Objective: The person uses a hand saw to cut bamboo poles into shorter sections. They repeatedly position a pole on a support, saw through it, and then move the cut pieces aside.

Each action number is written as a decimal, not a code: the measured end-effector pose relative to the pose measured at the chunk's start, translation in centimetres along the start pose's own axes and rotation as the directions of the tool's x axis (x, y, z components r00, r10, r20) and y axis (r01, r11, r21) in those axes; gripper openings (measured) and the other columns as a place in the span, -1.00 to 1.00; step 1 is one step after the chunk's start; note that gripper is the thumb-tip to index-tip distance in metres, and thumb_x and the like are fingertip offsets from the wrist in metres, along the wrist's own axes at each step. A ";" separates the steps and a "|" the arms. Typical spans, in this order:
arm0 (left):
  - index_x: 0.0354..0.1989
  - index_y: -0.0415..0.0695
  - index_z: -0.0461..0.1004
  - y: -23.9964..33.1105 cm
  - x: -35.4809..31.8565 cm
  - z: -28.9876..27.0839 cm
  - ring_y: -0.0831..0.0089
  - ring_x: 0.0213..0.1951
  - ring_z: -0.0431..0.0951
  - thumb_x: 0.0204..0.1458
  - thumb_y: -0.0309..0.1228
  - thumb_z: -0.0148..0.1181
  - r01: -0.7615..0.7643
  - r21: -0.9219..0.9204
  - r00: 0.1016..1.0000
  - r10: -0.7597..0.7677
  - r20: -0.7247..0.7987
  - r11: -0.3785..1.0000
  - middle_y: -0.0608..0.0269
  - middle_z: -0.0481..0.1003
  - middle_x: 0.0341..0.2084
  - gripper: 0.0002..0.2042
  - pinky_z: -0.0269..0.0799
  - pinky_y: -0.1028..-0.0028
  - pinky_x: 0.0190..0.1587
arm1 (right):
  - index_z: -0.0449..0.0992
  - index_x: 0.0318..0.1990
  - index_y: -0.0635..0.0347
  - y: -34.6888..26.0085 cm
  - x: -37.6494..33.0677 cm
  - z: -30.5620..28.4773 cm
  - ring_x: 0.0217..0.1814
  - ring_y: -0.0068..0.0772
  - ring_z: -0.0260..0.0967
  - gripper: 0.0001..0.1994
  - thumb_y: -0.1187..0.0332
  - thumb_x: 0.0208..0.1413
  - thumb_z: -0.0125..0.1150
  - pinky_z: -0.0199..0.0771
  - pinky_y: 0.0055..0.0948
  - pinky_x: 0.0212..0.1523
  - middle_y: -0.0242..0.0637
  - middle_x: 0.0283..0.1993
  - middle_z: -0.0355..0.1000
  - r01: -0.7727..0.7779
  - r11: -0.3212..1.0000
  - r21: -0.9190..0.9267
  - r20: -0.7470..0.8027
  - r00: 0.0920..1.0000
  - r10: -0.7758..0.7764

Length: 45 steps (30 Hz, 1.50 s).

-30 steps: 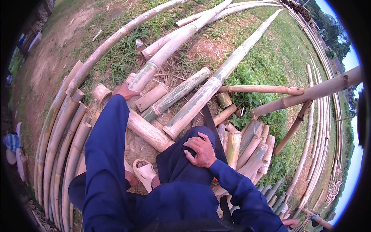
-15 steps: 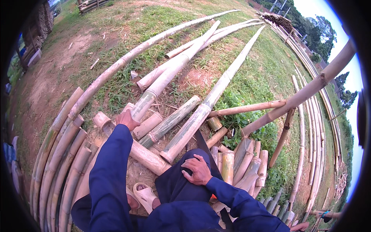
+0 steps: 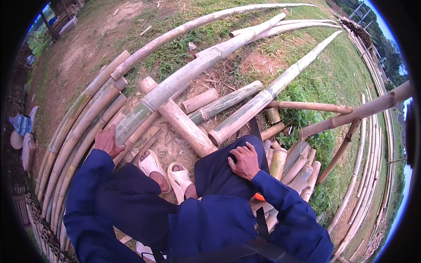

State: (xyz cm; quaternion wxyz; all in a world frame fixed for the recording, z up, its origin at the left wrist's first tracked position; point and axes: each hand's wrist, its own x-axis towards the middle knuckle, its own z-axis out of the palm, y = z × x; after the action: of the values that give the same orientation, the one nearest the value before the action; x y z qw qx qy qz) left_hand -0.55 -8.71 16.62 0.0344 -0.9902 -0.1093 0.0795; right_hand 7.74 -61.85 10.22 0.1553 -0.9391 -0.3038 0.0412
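Observation:
My left hand [image 3: 109,142] is closed round the near end of a long, pale green bamboo pole [image 3: 182,78]. The pole slants away to the far right and crosses above a short, thick bamboo log [image 3: 186,127] lying near my feet. My right hand [image 3: 245,161] rests on my right knee, fingers loosely apart and holding nothing. Beyond that knee, another long bamboo pole [image 3: 285,83] runs outward, its cut end close to the knee. Shorter bamboo pieces [image 3: 228,101] lie between the two poles.
Long bamboo poles [image 3: 81,127] are stacked at my left. Cut bamboo pieces [image 3: 298,166] are piled beside my right leg. A raised bamboo rail [image 3: 355,114] on props crosses the right side. More long poles [image 3: 372,153] lie on the grass farther right.
My left hand has drawn the bamboo pole back and to the left, so its near end now lies beside the left stack. My right hand stays on the knee. The view has shifted.

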 end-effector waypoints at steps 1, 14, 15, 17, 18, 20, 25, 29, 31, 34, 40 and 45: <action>0.11 -0.25 0.34 -2.4 -2.8 1.4 0.01 -0.08 0.62 -0.28 -0.07 0.52 0.025 0.030 1.000 -0.024 -0.015 0.999 -0.05 0.60 -0.19 -0.21 0.35 0.13 0.16 | 0.64 -0.10 0.15 -0.5 0.3 0.0 0.00 -0.15 0.55 -0.69 0.15 0.14 0.27 0.14 0.03 0.45 -0.18 -0.21 0.58 0.029 0.998 -0.048 0.017 0.999 -0.028; 0.34 -0.06 0.26 -17.9 -29.1 15.5 0.22 0.18 0.47 -0.32 -0.24 0.60 0.529 0.180 0.842 -0.539 0.005 0.829 0.21 0.47 0.11 -0.07 0.20 0.18 0.33 | 0.54 0.12 0.17 -15.3 4.5 13.3 0.02 0.07 0.59 -0.53 0.09 0.16 0.33 0.53 0.02 0.05 -0.02 -0.06 0.63 0.203 0.879 0.431 0.597 0.666 -0.447; 0.34 -0.05 0.27 -18.1 -29.4 15.5 0.22 0.18 0.46 -0.31 -0.24 0.60 0.511 0.176 0.856 -0.517 -0.014 0.841 0.22 0.47 0.12 -0.08 0.20 0.18 0.33 | 0.50 0.19 0.16 -16.9 4.6 15.1 0.07 0.10 0.56 -0.51 0.11 0.17 0.30 0.53 -0.02 0.09 0.01 0.05 0.58 0.282 0.856 0.433 0.610 0.607 -0.509; 0.33 -0.05 0.28 -18.4 -29.5 15.8 0.21 0.18 0.46 -0.31 -0.25 0.60 0.471 0.168 0.882 -0.464 -0.081 0.866 0.22 0.46 0.13 -0.09 0.19 0.18 0.33 | 0.45 0.27 0.14 -19.7 4.7 18.1 0.14 0.12 0.52 -0.47 0.16 0.16 0.29 0.54 -0.05 0.15 0.05 0.19 0.51 0.357 0.828 0.433 0.616 0.554 -0.560; 0.34 -0.05 0.28 -18.5 -29.5 16.0 0.21 0.19 0.45 -0.31 -0.24 0.60 0.481 0.166 0.876 -0.475 -0.078 0.861 0.22 0.46 0.14 -0.08 0.19 0.18 0.33 | 0.45 0.28 0.13 -20.4 4.7 18.9 0.15 0.12 0.52 -0.46 0.20 0.14 0.32 0.54 -0.04 0.15 0.06 0.22 0.49 0.355 0.832 0.426 0.608 0.568 -0.554; 0.34 -0.05 0.28 -18.5 -29.5 16.4 0.21 0.20 0.43 -0.32 -0.22 0.61 0.508 0.146 0.861 -0.507 -0.047 0.849 0.22 0.44 0.16 -0.07 0.19 0.18 0.34 | 0.44 0.30 0.12 -20.7 5.2 19.2 0.16 0.12 0.52 -0.43 0.24 0.10 0.34 0.55 -0.04 0.16 0.07 0.26 0.46 0.390 0.814 0.429 0.507 0.642 -0.575; 0.37 -0.04 0.26 -18.1 -29.9 17.5 0.22 0.25 0.39 -0.32 -0.27 0.63 0.545 0.126 0.838 -0.541 -0.072 0.829 0.22 0.41 0.22 -0.04 0.16 0.18 0.36 | 0.37 0.36 0.13 -17.7 12.3 14.1 0.27 0.13 0.43 -0.34 0.29 0.07 0.39 0.47 -0.03 0.23 0.00 0.32 0.40 0.282 0.841 0.461 0.371 0.800 -0.472; 0.36 -0.06 0.27 -18.2 -30.3 18.0 0.22 0.28 0.37 -0.34 -0.33 0.65 0.520 0.081 0.852 -0.509 -0.123 0.850 0.21 0.41 0.23 -0.04 0.14 0.17 0.39 | 0.31 0.41 0.07 -18.0 22.6 10.0 0.45 -0.02 0.26 -0.21 0.22 -0.03 0.48 0.21 -0.03 0.44 -0.14 0.36 0.37 0.565 0.815 0.126 -0.107 0.825 -0.555; 0.36 -0.08 0.28 -18.5 -30.6 18.2 0.21 0.28 0.37 -0.35 -0.33 0.65 0.507 0.075 0.858 -0.494 -0.141 0.859 0.20 0.41 0.23 -0.04 0.14 0.18 0.40 | 0.29 0.41 0.05 -18.9 27.1 9.6 0.47 -0.07 0.25 -0.15 0.17 -0.09 0.53 0.11 0.02 0.49 -0.18 0.30 0.40 0.621 0.776 -0.106 -0.107 0.769 -0.630; 0.35 -0.09 0.29 -19.0 -30.7 18.7 0.20 0.28 0.37 -0.37 -0.35 0.66 0.518 0.056 0.852 -0.509 -0.121 0.854 0.18 0.42 0.21 -0.04 0.15 0.19 0.40 | 0.32 0.35 0.04 -19.6 31.6 10.2 0.46 -0.10 0.27 -0.16 0.14 -0.15 0.57 0.05 0.07 0.53 -0.22 0.23 0.44 0.694 0.642 -0.325 0.056 0.692 -0.719; 0.33 -0.12 0.30 -21.0 -30.9 20.5 0.09 0.24 0.40 -0.51 -0.49 0.68 0.482 -0.031 0.869 -0.482 -0.107 0.876 0.10 0.43 0.18 0.02 0.18 0.15 0.40 | 0.39 0.01 0.12 -19.3 33.8 12.3 0.18 -0.10 0.48 -0.38 0.22 -0.24 0.57 0.17 -0.06 0.48 -0.17 -0.06 0.49 0.743 0.615 -0.264 0.215 0.667 -0.713; 0.38 -0.09 0.24 -24.2 -34.2 22.2 0.09 0.32 0.35 -0.45 -0.51 0.64 0.508 -0.008 0.852 -0.504 -0.140 0.861 0.11 0.39 0.25 0.03 0.10 0.13 0.47 | 0.51 -0.15 0.22 -22.1 32.4 12.9 -0.12 -0.15 0.58 -0.75 0.40 -0.02 0.26 0.32 -0.22 0.22 -0.14 -0.26 0.54 0.787 0.538 -0.302 0.151 0.596 -0.788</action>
State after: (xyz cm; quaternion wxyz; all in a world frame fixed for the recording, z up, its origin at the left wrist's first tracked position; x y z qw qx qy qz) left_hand -42.30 8.35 1.99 0.0761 -0.9290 -0.3622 0.0010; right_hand 19.55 -22.55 5.48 -0.0058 -0.7137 -0.6950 -0.0872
